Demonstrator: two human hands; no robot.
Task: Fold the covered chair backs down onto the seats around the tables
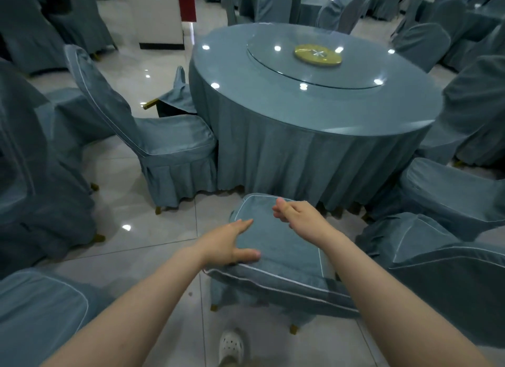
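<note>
A covered chair back [287, 246] in blue-grey cloth with white piping sits in the lower centre of the frame. It lies nearly flat over its seat, with the far end towards the table. I judge this fold almost done.

My left hand [229, 243] rests on the back's left edge. The fingers are straight and the thumb presses on top, near the piped rim. My right hand [297, 213] is over the far end of the back, apart from the left hand. Its fingers [278, 209] are curled, and I cannot tell whether they pinch the cover or hold nothing.

To finish well, I would press down evenly with both palms, one on each side. I would keep the cloth smooth so the cover does not bunch or slide off. I would also check that the back sits square on the seat before letting go.

Just beyond the chair, a round table [287, 153] with a long skirt fills the centre of the frame. A glass turntable [273, 66] sits on top of it.

At centre left, an upright chair [164, 137] touches the table and is not yet folded. At right, other chairs [451, 191] look folded already.
</note>
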